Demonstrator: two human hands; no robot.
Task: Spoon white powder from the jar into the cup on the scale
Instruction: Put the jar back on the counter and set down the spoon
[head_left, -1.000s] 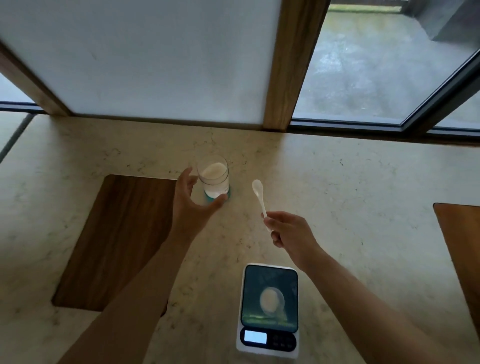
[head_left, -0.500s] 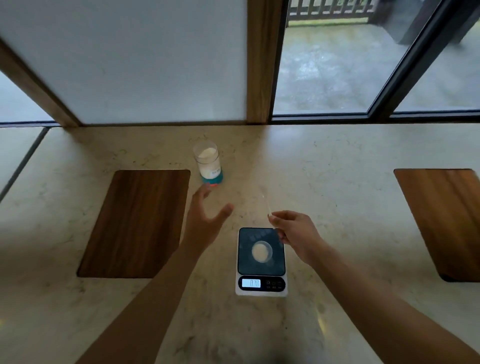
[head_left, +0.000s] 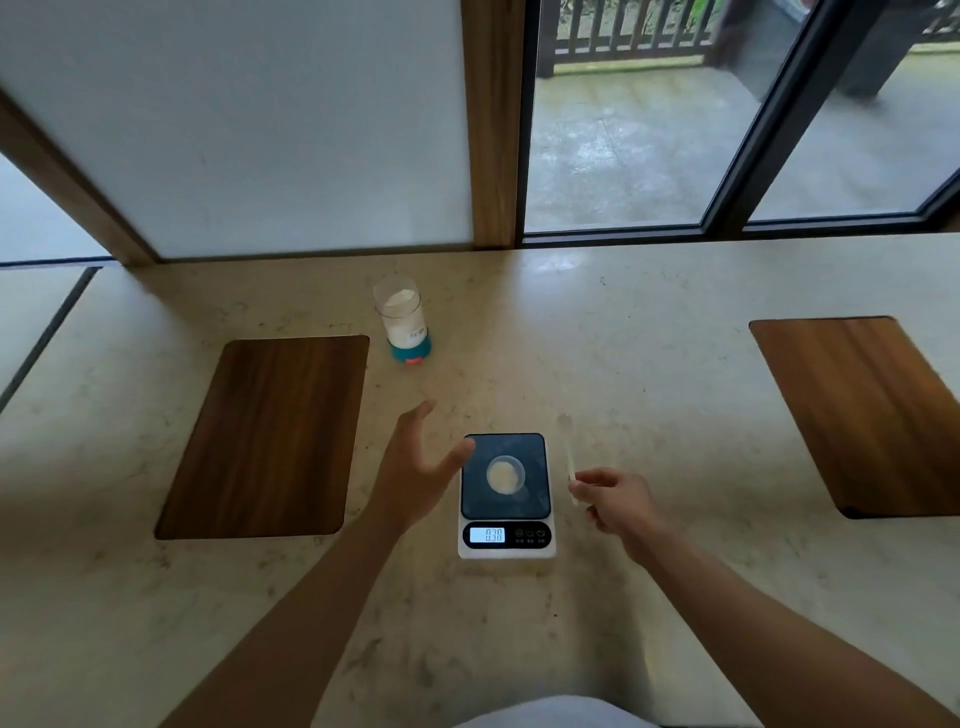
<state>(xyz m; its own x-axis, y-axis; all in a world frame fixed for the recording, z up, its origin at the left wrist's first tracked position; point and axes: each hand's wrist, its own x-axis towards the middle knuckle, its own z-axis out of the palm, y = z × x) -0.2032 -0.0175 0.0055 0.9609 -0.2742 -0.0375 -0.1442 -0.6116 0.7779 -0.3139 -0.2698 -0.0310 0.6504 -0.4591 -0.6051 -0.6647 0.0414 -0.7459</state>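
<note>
A clear jar (head_left: 402, 318) of white powder stands on a teal base at the back of the stone counter, lid off. A small clear cup (head_left: 505, 474) holding a little powder sits on the dark plate of the scale (head_left: 506, 496), whose display is lit. My left hand (head_left: 415, 467) hovers empty just left of the scale, fingers spread, thumb near the plate's corner. My right hand (head_left: 615, 501) is just right of the scale and pinches the handle of a white spoon (head_left: 567, 452), its blurred bowl pointing away from me.
A wooden board (head_left: 267, 434) is set into the counter (head_left: 649, 364) on the left, and another wooden board (head_left: 862, 410) on the right. A wall panel, a wooden post and glass doors run along the counter's far edge.
My left hand has let go of the jar and drawn back toward the scale. My right hand with the spoon has come nearer, to the scale's right side. My view has pulled back.
</note>
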